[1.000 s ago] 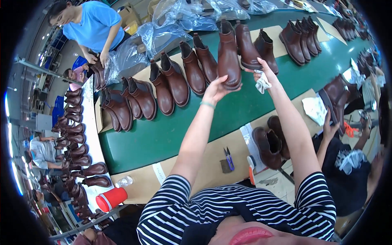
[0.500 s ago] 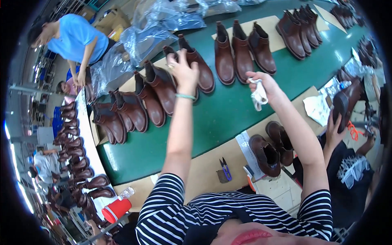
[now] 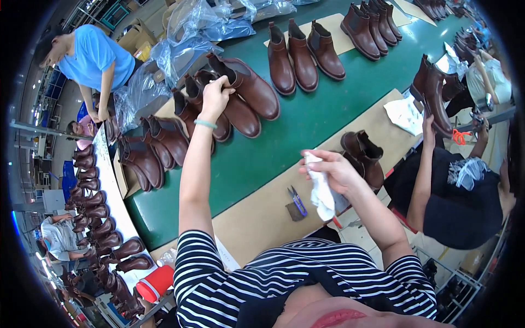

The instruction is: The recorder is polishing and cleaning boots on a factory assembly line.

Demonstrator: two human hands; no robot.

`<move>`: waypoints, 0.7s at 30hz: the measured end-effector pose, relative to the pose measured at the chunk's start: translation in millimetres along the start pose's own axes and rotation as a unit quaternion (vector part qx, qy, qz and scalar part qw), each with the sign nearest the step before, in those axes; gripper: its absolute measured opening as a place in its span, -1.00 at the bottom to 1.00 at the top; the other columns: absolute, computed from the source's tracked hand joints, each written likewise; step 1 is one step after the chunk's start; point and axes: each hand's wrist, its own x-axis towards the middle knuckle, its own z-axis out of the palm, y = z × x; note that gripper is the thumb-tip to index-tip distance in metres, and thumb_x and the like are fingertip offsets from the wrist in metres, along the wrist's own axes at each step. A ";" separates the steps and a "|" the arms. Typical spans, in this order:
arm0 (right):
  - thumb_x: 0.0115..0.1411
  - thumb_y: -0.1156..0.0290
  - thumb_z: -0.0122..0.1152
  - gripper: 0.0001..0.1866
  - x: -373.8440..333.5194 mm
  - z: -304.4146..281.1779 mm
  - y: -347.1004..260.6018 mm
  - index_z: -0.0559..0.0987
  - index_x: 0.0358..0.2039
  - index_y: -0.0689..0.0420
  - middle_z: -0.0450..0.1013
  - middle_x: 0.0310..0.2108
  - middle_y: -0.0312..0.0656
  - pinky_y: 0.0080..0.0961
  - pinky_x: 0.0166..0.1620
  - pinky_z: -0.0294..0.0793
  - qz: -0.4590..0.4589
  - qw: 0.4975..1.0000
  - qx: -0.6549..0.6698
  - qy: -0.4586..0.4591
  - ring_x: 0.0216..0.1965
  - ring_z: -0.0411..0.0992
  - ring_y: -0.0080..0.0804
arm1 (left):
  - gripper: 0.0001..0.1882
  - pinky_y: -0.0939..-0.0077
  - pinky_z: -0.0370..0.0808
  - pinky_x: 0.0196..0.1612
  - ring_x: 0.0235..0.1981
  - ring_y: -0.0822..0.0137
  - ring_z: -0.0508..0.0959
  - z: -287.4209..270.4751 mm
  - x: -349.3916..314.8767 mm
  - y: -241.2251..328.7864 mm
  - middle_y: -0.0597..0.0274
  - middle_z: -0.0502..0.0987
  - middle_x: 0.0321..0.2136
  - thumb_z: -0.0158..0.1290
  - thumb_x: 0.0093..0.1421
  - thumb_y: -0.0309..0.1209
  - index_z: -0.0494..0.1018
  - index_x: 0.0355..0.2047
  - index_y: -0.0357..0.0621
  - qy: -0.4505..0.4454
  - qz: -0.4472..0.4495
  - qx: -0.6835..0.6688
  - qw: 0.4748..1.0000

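Observation:
My left hand [image 3: 217,97] is closed on the upper of a brown leather ankle boot [image 3: 256,93], its toe toward the right. A second brown boot [image 3: 240,116] lies right under it, and I cannot tell whether my fingers hold that one too. My right hand [image 3: 336,170] is raised over the near edge of the table, its fingers pinching a crumpled white cloth [image 3: 321,192] that hangs down. Below the cloth, purple-handled thread snips [image 3: 298,201] lie by a small dark brown piece [image 3: 293,212].
The green table [image 3: 262,164] carries several more boots [image 3: 305,57] along its far side. Clear plastic sheeting [image 3: 180,49] is heaped at the far left. A red cup [image 3: 155,283] stands near left. At right, a co-worker holds up a boot [image 3: 435,93]; another person in blue [image 3: 98,54] stands far left.
My left hand has closed on a boot, now tilted more sideways. My right hand has drawn back toward me with the cloth. The co-worker's boot at right is raised higher.

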 end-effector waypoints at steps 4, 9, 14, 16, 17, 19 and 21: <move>0.15 0.56 0.17 -0.80 -43.3 -23.9 37.1 0.46 -0.20 0.30 0.51 -0.34 -0.07 -0.31 -0.22 0.60 0.007 0.997 0.018 0.069 -0.24 0.55 -0.21 | -0.83 0.33 0.40 -0.41 -0.51 0.04 0.50 -65.8 -95.8 55.3 -0.05 0.44 -0.60 0.18 -0.09 -0.59 0.39 -0.51 -0.27 -0.004 0.009 -0.071 0.997; 0.19 0.49 0.15 -0.91 -65.5 -24.2 107.7 0.49 -0.28 0.15 0.49 -0.46 -0.20 -0.49 -0.46 0.58 -0.015 0.990 -0.071 0.121 -0.50 0.54 -0.39 | -0.84 0.36 0.38 -0.44 -0.55 0.15 0.47 -108.6 -233.3 93.2 0.03 0.43 -0.61 0.18 -0.07 -0.59 0.40 -0.49 -0.30 -0.015 -0.002 -0.084 0.996; 0.21 0.44 0.15 -0.88 -57.2 17.0 165.6 0.48 -0.30 0.22 0.45 -0.50 -0.23 -0.61 -0.52 0.48 0.010 0.982 -0.155 0.104 -0.58 0.45 -0.52 | -0.85 0.26 0.38 -0.41 -0.50 0.04 0.47 -124.7 -376.9 92.9 0.06 0.44 -0.60 0.18 -0.10 -0.56 0.41 -0.53 -0.23 -0.023 -0.041 -0.045 0.998; 0.21 0.44 0.16 -0.88 -47.4 24.6 195.1 0.48 -0.30 0.21 0.45 -0.50 -0.23 -0.63 -0.52 0.47 0.019 0.983 -0.166 0.072 -0.58 0.45 -0.53 | -0.87 0.23 0.37 -0.40 -0.47 0.03 0.47 -118.1 -422.5 83.6 0.08 0.45 -0.59 0.16 -0.09 -0.56 0.41 -0.52 -0.20 -0.049 -0.057 -0.041 0.996; 0.21 0.44 0.16 -0.88 -44.4 28.7 209.8 0.48 -0.30 0.21 0.45 -0.50 -0.23 -0.63 -0.52 0.47 0.029 0.983 -0.169 0.071 -0.58 0.45 -0.53 | -0.87 0.20 0.38 -0.37 -0.45 0.02 0.46 -115.6 -442.8 77.7 0.07 0.45 -0.57 0.15 -0.06 -0.56 0.43 -0.46 -0.20 -0.073 -0.062 -0.052 0.994; 0.20 0.49 0.15 -0.90 -40.4 37.8 236.3 0.47 -0.30 0.23 0.48 -0.43 -0.15 -0.56 -0.45 0.54 0.047 0.989 -0.140 0.016 -0.49 0.52 -0.42 | -0.86 0.17 0.40 -0.34 -0.43 0.00 0.45 -122.4 -473.1 77.4 0.05 0.45 -0.55 0.13 -0.03 -0.55 0.44 -0.40 -0.19 -0.099 -0.072 -0.067 0.990; 0.19 0.52 0.14 -0.91 -46.8 53.0 252.0 0.47 -0.30 0.25 0.50 -0.39 -0.08 -0.49 -0.40 0.58 0.043 0.990 -0.130 0.017 -0.42 0.55 -0.33 | -0.85 0.26 0.43 -0.33 -0.42 0.06 0.49 -142.0 -487.6 85.7 0.09 0.50 -0.50 0.14 0.04 -0.52 0.50 -0.33 -0.18 -0.030 -0.150 -0.158 0.975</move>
